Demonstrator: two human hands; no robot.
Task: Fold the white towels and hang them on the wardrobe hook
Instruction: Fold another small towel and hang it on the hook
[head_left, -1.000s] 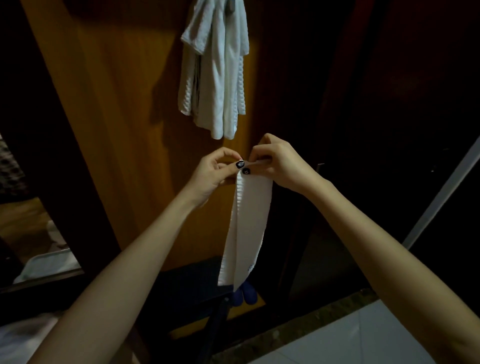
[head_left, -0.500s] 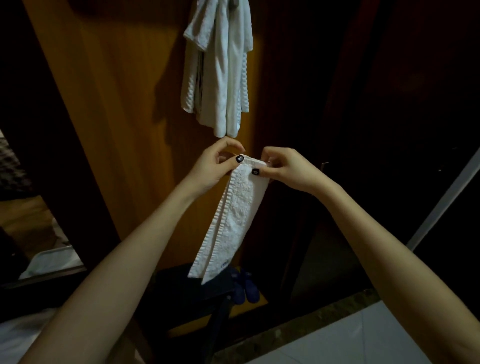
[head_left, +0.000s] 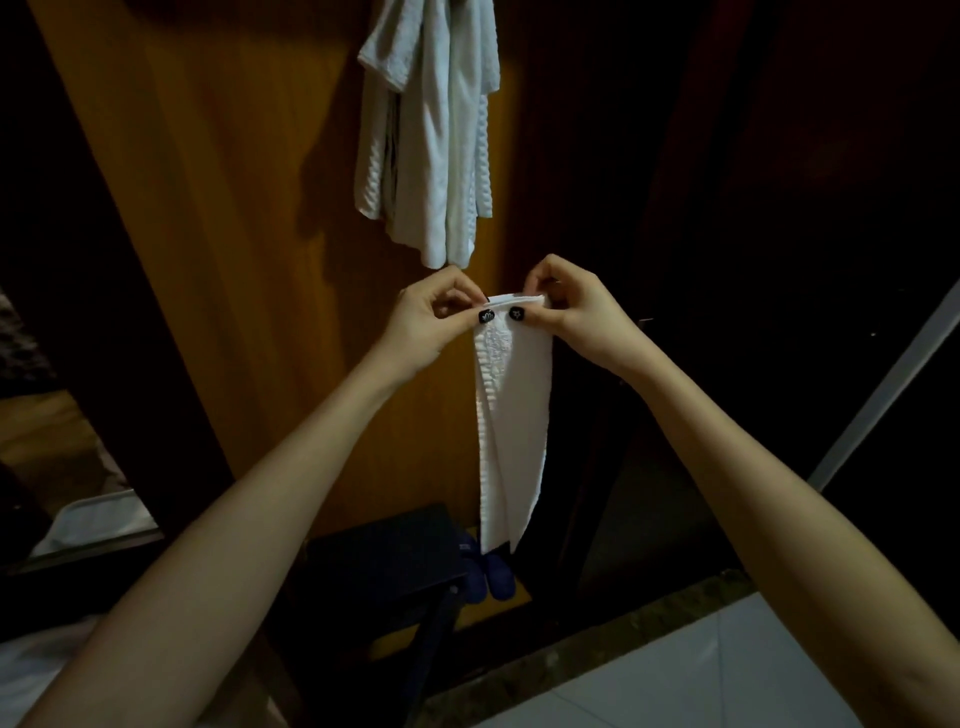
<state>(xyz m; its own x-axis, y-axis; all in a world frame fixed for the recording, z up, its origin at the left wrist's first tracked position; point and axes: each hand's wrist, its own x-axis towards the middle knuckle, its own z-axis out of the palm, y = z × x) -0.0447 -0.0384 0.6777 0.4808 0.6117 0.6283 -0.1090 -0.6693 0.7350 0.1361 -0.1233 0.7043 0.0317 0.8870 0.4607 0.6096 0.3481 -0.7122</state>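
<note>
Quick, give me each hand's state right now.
Left hand: closed, pinching the top edge of the folded white towel.
Right hand: closed, pinching the same top edge.

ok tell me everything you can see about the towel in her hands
The towel is white, soft cloth folded into a long narrow strip with a ribbed, raised weave down its left side and a smoother face on the right. It hangs straight down in front of the wooden wardrobe door, just below the towels already hung. The left hand and right hand pinch its top edge at the two corners, thumbs on the front. Its lower end hangs free, touching nothing visible.
</note>
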